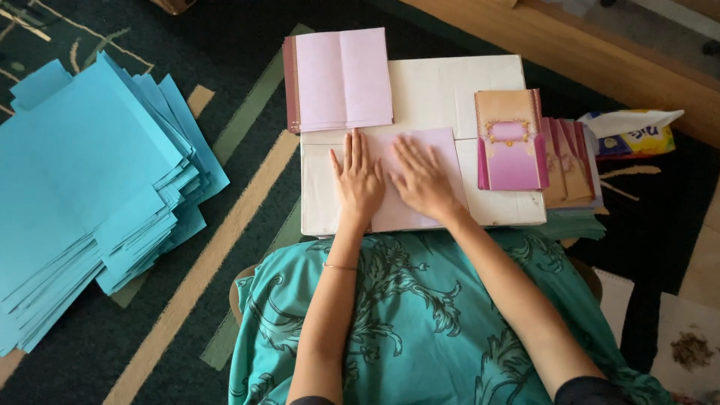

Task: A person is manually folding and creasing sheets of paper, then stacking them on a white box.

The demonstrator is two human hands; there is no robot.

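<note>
Two flat open hands, left (358, 178) and right (421, 180), on a pale pink sheet (415, 216) atop a white box (450, 90)

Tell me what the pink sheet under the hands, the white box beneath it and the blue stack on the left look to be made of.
Pink sheet: thin matte paper or light card, lying flat under both hands with a faint centre crease.
White box: likely cardboard, dull off-white, with scuffs and a seam line.
Blue stack: matte coloured paper or thin card, its many thin edges fanned out.
</note>
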